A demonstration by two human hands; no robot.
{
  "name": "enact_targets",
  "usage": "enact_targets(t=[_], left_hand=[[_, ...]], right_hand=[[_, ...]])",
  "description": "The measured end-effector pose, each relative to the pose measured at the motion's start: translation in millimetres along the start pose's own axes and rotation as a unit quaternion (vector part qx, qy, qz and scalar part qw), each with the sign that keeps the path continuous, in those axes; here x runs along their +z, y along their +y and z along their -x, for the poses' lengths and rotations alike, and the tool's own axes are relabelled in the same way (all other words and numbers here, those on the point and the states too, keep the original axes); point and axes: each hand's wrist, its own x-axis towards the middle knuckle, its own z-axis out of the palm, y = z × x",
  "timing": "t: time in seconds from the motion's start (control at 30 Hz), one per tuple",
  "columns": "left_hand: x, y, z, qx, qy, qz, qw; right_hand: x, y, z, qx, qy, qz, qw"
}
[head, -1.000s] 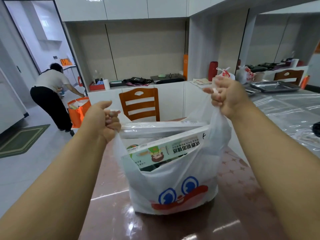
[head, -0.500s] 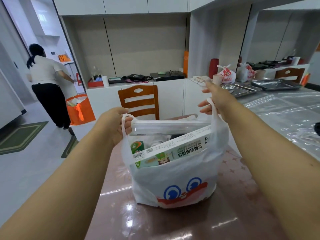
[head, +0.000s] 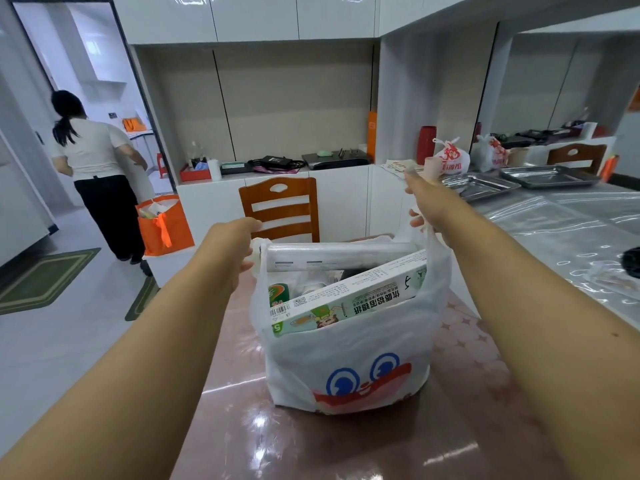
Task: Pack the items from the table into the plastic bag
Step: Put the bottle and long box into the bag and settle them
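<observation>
Tabletop (head: 467, 393), glossy reddish-brown with a star pattern, holds the white plastic bag (head: 349, 362) upright at centre; a long box (head: 349, 299), a clear film roll (head: 332, 254) and a green can (head: 278, 294) stick out of it. Left hand (head: 235, 244) at 10 o'clock of the bag touches its left handle, fingers hidden, grip unclear. Right hand (head: 429, 206) at 1 o'clock, fingers straight, handle looped under it. Wooden chair (head: 278, 209) at 12; steel trays (head: 512, 180) at 2; person (head: 100, 174) by an orange bag (head: 166, 225) at 10.
</observation>
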Motion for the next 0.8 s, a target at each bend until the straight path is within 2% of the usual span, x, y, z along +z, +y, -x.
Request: enact_targets(t=[0.13, 0.3, 0.4, 0.5, 0.57, 0.67, 0.73, 0.8], left_hand=[[6, 0, 3, 0.002, -0.04, -0.007, 0.999], [10, -10, 4, -0.033, -0.076, -0.034, 0.996], [12, -14, 5, -0.049, -0.095, -0.116, 0.987], [17, -16, 5, -0.027, -0.091, -0.211, 0.973], [14, -9, 4, -0.03, -0.105, -0.147, 0.983], [0, 11, -4, -0.077, -0.111, 0.079, 0.988], [-6, 12, -7, -0.097, -0.116, 0.101, 0.983], [-4, 8, -5, -0.099, -0.123, 0.056, 0.986]], right_hand=[[-2, -1, 4, 0.006, -0.014, -0.041, 0.999], [-14, 7, 5, 0.037, -0.012, -0.268, 0.963], [-18, 14, 1, 0.085, -0.005, -0.239, 0.967], [-18, 10, -2, 0.095, -0.022, -0.215, 0.972], [-17, 9, -5, 0.071, -0.017, -0.256, 0.964], [-15, 13, -9, 0.028, 0.014, -0.338, 0.941], [-13, 15, -9, 0.021, 0.009, -0.299, 0.954], [-12, 17, -9, 0.032, -0.008, -0.222, 0.975]])
